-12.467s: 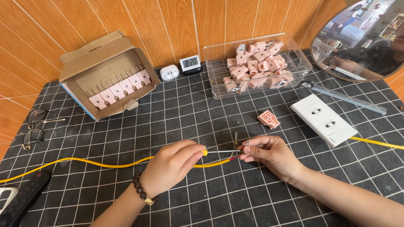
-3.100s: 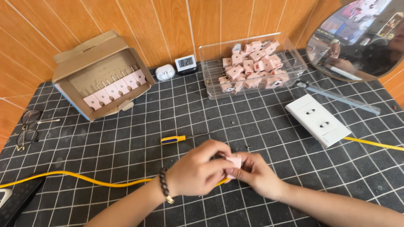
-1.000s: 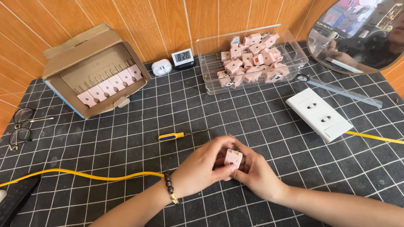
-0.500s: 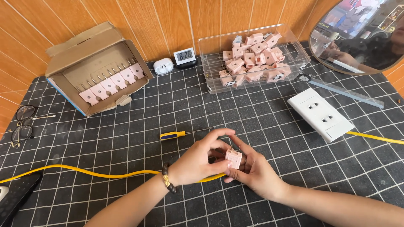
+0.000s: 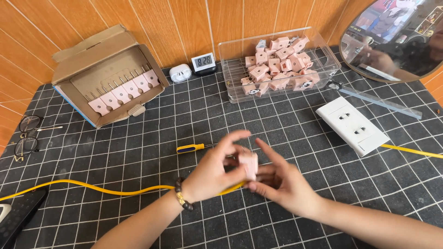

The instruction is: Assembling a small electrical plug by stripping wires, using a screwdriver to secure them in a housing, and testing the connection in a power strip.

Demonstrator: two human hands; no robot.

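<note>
Both hands meet over the black grid mat around a small pink plug (image 5: 250,164). My left hand (image 5: 217,170), with a bead bracelet on the wrist, pinches the plug from the left. From the right, my right hand (image 5: 282,182) supports it with fingers spread. A yellow cable (image 5: 92,188) runs from the left edge of the mat into the plug under my hands. A screwdriver with a yellow and blue handle (image 5: 191,148) lies just left of the hands.
A clear bin (image 5: 235,94) of pink plugs stands at the back. An open cardboard box (image 5: 76,69) with plugs sits back left. White wall socket (image 5: 358,125), ruler (image 5: 383,101), clock (image 5: 203,61), earbud case (image 5: 180,73), mirror (image 5: 392,39), glasses (image 5: 26,136), dark remote (image 5: 20,216).
The hands keep hold of the pink plug in the same spot; my left fingers have shifted and lifted over it. The screwdriver, held earlier, lies on the mat.
</note>
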